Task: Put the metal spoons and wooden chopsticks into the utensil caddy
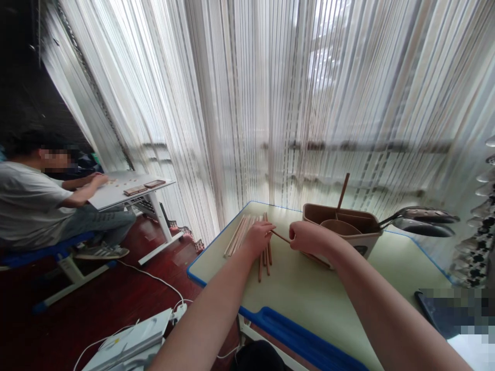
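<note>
My right hand (309,237) is closed in a fist round one end of a thin brown chopstick (281,236). The chopstick's other end meets the fingertips of my left hand (260,238), which look pinched on it. Beneath and beside my left hand, several brown chopsticks (266,260) lie on the table. To their left is a loose row of pale chopsticks (236,236). Just behind my right hand stands a brown and white utensil holder (371,242) with compartments. One brown chopstick (343,191) stands upright in it, and a ladle (423,226) and a slotted utensil (433,212) lean out rightward.
The pale table (294,293) has a blue rim, and a dark flat object (433,309) lies at its right. Sheer curtains (251,103) hang behind. Leftward, a person (34,201) sits at another table (116,193). Cables (154,281) cross the red floor.
</note>
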`<state>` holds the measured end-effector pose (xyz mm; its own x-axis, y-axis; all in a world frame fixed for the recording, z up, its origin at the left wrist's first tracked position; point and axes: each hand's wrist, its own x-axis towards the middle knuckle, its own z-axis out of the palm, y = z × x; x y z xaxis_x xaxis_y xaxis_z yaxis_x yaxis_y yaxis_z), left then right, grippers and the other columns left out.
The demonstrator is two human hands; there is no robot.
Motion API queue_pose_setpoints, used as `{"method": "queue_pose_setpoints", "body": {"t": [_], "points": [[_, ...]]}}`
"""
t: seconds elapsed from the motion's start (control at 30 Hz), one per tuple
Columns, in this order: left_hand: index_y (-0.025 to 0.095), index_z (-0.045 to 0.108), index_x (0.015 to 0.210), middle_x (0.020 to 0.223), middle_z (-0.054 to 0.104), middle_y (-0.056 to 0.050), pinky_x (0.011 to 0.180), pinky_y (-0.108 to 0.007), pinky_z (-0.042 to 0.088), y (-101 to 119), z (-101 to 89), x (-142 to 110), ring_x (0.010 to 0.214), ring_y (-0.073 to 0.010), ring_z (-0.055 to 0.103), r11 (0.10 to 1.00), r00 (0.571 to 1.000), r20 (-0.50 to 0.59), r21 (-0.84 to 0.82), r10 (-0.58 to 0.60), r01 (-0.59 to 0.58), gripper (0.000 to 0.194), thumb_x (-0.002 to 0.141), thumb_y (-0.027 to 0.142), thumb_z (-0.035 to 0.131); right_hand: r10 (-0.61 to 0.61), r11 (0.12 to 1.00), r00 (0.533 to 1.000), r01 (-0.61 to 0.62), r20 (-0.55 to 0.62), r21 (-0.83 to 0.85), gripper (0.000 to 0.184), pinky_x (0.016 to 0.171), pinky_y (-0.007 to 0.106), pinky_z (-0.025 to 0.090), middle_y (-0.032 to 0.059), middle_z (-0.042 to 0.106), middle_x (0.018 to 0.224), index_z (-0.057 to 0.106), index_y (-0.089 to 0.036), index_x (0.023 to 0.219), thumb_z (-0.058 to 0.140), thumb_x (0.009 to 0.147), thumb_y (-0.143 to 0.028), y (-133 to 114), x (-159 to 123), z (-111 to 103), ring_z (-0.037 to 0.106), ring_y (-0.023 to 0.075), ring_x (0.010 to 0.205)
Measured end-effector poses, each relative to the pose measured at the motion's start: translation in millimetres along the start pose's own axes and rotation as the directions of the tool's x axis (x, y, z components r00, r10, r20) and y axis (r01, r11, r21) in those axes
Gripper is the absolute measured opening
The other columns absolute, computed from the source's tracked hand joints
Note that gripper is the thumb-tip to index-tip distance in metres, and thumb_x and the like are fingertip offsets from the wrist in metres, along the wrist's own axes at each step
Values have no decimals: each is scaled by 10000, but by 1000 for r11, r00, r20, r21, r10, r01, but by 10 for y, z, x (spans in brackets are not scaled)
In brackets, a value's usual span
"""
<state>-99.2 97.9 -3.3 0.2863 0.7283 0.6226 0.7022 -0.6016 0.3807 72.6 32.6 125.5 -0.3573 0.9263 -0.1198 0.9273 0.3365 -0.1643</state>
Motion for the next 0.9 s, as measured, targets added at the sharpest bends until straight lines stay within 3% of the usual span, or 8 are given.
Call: {"method": "queue_pose_setpoints", "body": {"t": [0.13, 0.27, 0.37, 0.53, 0.67, 0.8, 0.9], "points": [[200, 705, 979, 960, 699, -62, 860, -330, 475, 62, -40, -10, 925, -188, 611, 998, 997, 35, 1, 67, -67, 232, 845, 288, 536, -37, 999, 999, 37, 30, 6, 216, 510, 253, 395, 70, 663, 731, 656, -157, 834, 569, 637, -145, 179, -176, -192, 605, 174, 611], [209, 707, 975, 943, 702, -54, 825, -313, 479, 110, -83, -9, 889, -180, 620, 999, 999, 28, 25, 30, -31, 232, 853, 291, 527, -81, 952, 995, 59, 62, 302, 294, 489, 238, 433, 58, 679, 857, 625, -192, 944, 575, 654, -185, 481, -211, -264, 624, 152, 583], [202, 709, 967, 931, 703, -52, 807, -310, 482, 105, -97, 0, 862, -179, 625, 999, 1000, 16, 39, -2, 2, 225, 850, 273, 531, -105, 905, 994, 102, -15, 413, 297, 519, 226, 458, 48, 687, 893, 634, -210, 941, 589, 649, -190, 637, -267, -345, 647, 155, 632], [195, 697, 995, 939, 704, -60, 801, -316, 485, 105, -85, 2, 863, -188, 632, 999, 999, 31, 35, -17, 16, 234, 848, 272, 533, -43, 926, 987, 98, -155, 365, 128, 483, 228, 416, 27, 671, 609, 679, -208, 737, 580, 660, -181, 657, -411, -504, 625, 164, 553], [203, 685, 1019, 952, 697, -58, 800, -312, 484, 120, -59, -5, 857, -182, 634, 1000, 1000, 1, -10, 14, -14, 238, 851, 263, 528, 11, 904, 930, 148, -367, 402, 70, 467, 231, 405, 16, 665, 579, 674, -210, 701, 612, 668, -215, 647, -415, -550, 608, 154, 525], [198, 692, 992, 919, 698, -57, 780, -318, 490, 102, -43, 7, 834, -185, 635, 998, 997, -77, -51, 18, -22, 233, 858, 261, 512, 50, 738, 860, 311, -508, 599, 174, 504, 257, 495, 21, 669, 638, 659, -196, 765, 663, 670, -342, 644, -338, -537, 615, 150, 539], [174, 696, 979, 899, 698, -73, 767, -337, 491, 109, -47, 19, 820, -200, 636, 997, 989, -142, -55, 41, -50, 246, 863, 273, 503, 101, 655, 790, 405, -605, 638, 252, 514, 277, 525, 33, 672, 682, 659, -179, 813, 686, 662, -380, 597, -275, -514, 611, 146, 540]]}}
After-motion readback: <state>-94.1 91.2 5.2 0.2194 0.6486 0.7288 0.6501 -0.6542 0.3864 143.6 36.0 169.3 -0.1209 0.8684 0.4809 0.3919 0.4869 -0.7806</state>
